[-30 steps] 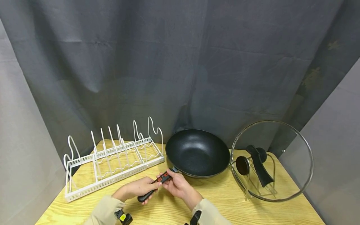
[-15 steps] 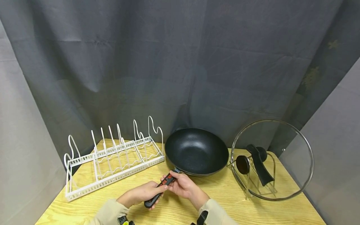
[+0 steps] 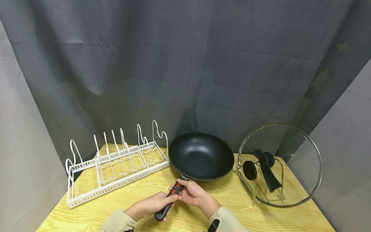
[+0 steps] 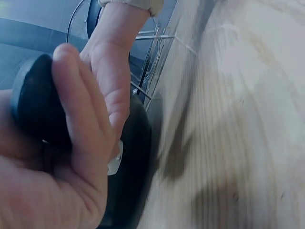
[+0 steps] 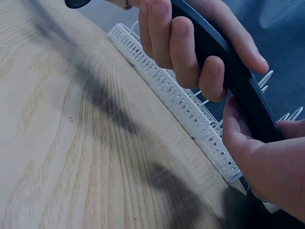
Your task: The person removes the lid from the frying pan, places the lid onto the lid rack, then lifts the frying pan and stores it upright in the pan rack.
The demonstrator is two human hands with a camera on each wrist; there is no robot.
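A black wok (image 3: 201, 156) rests on the table with its handle (image 3: 164, 211) pointing toward me. My left hand (image 3: 156, 203) grips the handle near its free end; in the left wrist view, its fingers (image 4: 78, 95) curl round the dark handle butt. Closer to the pan, my right hand (image 3: 195, 194) holds the same handle, thumb on top. The right wrist view has both hands on the handle (image 5: 238, 81), my right hand (image 5: 271, 162) at the lower right. Red markings show on the handle's upper face.
A white wire rack (image 3: 118, 175) with upright dividers stands at the left. On the right, a large glass lid (image 3: 311, 190) with a black handle leans in a wire stand (image 3: 282, 174). Grey curtains (image 3: 185, 64) hang behind the wooden table (image 3: 237, 216).
The wok's handle has swung to the right and toward me, with both hands still gripping it. The pan has shifted slightly left. Rack and lid have stayed put.
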